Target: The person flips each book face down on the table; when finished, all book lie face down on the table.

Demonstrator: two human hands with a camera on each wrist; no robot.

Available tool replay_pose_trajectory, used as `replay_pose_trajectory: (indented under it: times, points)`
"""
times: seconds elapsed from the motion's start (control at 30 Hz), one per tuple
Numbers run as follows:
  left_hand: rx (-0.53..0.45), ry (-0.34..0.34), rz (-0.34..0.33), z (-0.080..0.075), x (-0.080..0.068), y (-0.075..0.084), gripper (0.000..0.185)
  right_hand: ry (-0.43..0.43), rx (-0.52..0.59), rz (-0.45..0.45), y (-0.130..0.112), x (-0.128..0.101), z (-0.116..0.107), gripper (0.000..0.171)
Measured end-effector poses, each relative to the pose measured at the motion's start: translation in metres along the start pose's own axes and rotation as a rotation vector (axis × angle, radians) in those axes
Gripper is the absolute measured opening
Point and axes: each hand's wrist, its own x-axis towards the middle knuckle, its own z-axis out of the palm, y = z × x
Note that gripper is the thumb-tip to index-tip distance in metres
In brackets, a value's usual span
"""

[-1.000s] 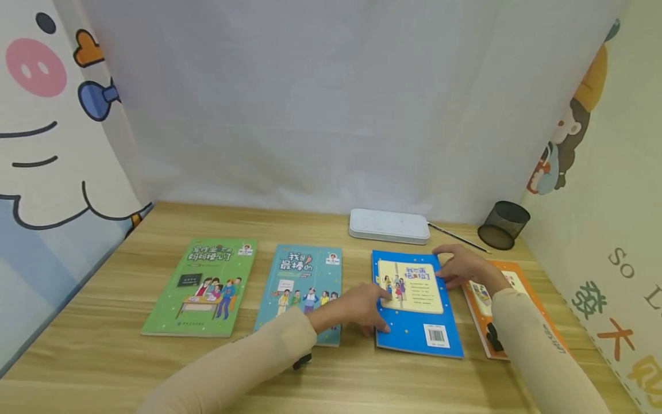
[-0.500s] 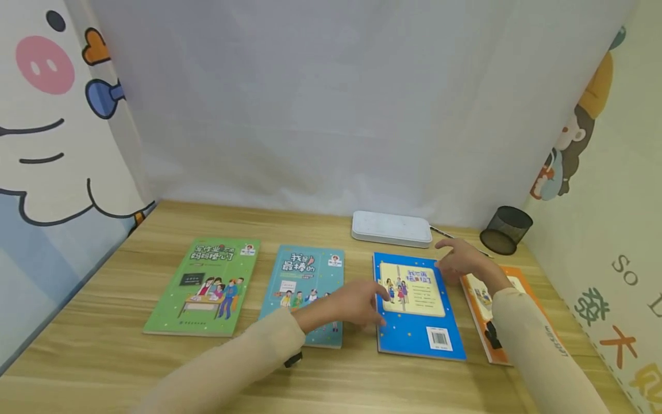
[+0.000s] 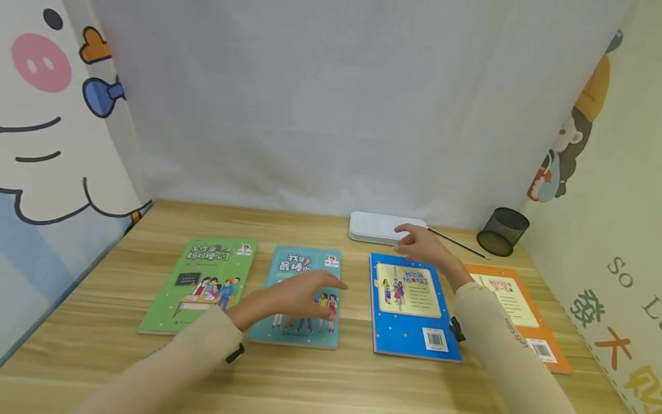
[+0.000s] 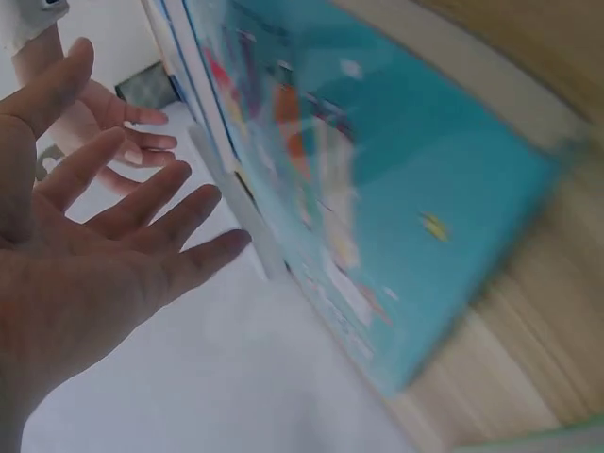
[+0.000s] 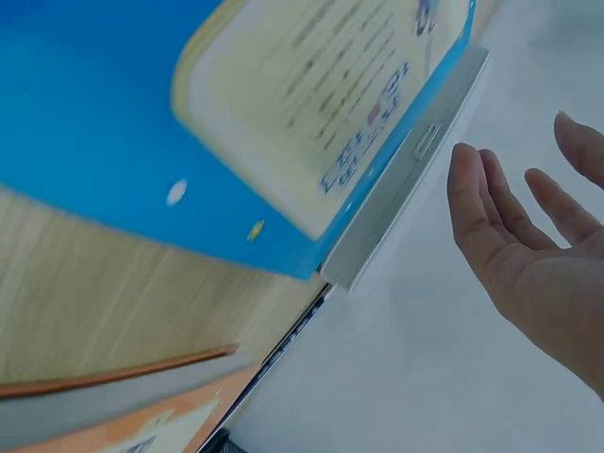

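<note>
My left hand (image 3: 292, 296) hovers over the teal book (image 3: 289, 333), fingers spread and holding nothing. In the left wrist view its palm and loose fingers show beside that book's cover. The right hand (image 3: 426, 247), relaxed and holding nothing, is over the top edge of the blue book (image 3: 405, 333), which lies back cover up with a barcode. In the right wrist view its fingers stand apart from the blue cover. A green book (image 3: 207, 287) lies at the left. The orange book (image 3: 538, 322) on the right is partly covered by my right sleeve.
Behind the blue book lies a white pencil case (image 3: 377, 227), with a pencil (image 3: 457, 242) beside it. A black mesh pen holder (image 3: 503, 232) stands at the back right corner. A white curtain (image 3: 331, 115) closes off the back of the wooden table (image 3: 170, 379).
Both hands have come off the blue book and moved left, the left hand over the teal book and the right over the blue book's top edge. The blue book stays in place.
</note>
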Motion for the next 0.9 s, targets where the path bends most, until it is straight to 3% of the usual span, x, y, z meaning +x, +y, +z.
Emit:
replay_pose_trajectory:
  times: [0.2,0.4,0.63,0.9]
  points:
    - [0.065,-0.024,-0.038,-0.002,-0.02,-0.021,0.063,-0.045,-0.076,-0.084,-0.029,0.015,0.03,0.055]
    - [0.116,-0.044,-0.045,-0.002,-0.036,-0.03,0.072,-0.124,-0.11,-0.127,-0.052,0.028,0.058,0.059]
    - [0.152,-0.057,-0.076,-0.001,-0.047,-0.033,0.079,-0.159,-0.092,-0.152,-0.064,0.037,0.083,0.063]
    - [0.146,-0.062,-0.112,0.002,-0.05,-0.031,0.079,-0.159,-0.114,-0.133,-0.076,0.04,0.095,0.069]
